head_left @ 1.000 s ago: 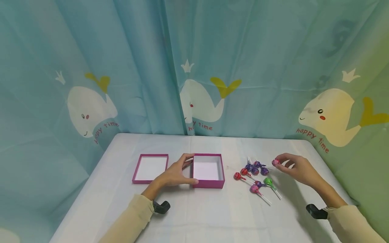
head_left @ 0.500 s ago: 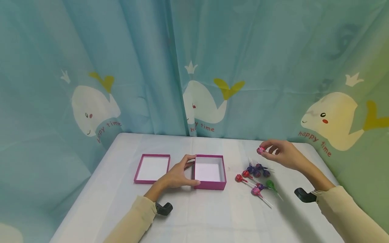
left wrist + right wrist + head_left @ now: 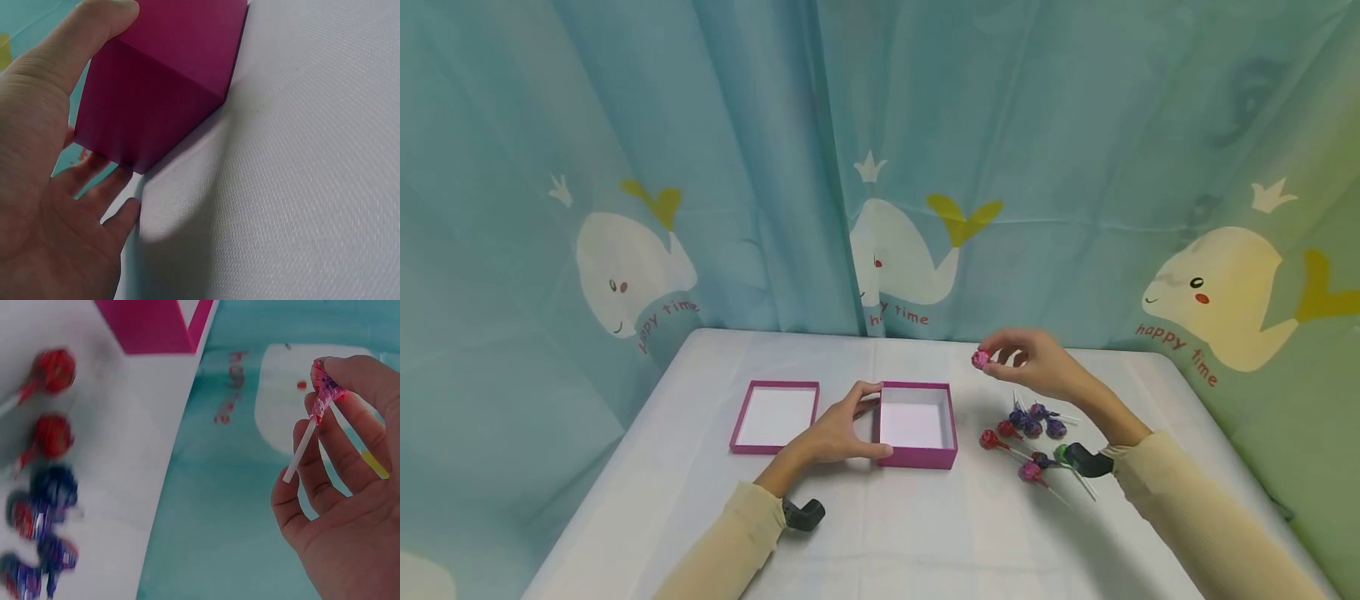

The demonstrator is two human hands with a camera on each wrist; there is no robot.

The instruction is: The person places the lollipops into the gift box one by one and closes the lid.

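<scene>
A magenta box [image 3: 917,457] with a white inside stands uncovered at the middle of the table. My left hand [image 3: 838,429] grips its left end, thumb on the front side and fingers toward the back, as the left wrist view also shows with the box wall [image 3: 156,100]. Above the table, to the right of and behind the box, my right hand [image 3: 1033,362] pinches a pink-wrapped lollipop [image 3: 981,359] by its candy head. In the right wrist view that lollipop's white stick [image 3: 300,452] points down, away from the fingertips.
Right of the box lie several lollipops: red [image 3: 988,439], purple [image 3: 1033,427], pink [image 3: 1031,472] and a green one [image 3: 1061,452] partly behind the right wrist's camera. A magenta-rimmed lid [image 3: 775,417] lies left of the left hand. A whale-print curtain [image 3: 760,167] hangs behind the table.
Holding the pink lollipop, my right hand has moved left and upward in the view, from beyond the pile toward the box. The left hand keeps its grip on the box.
</scene>
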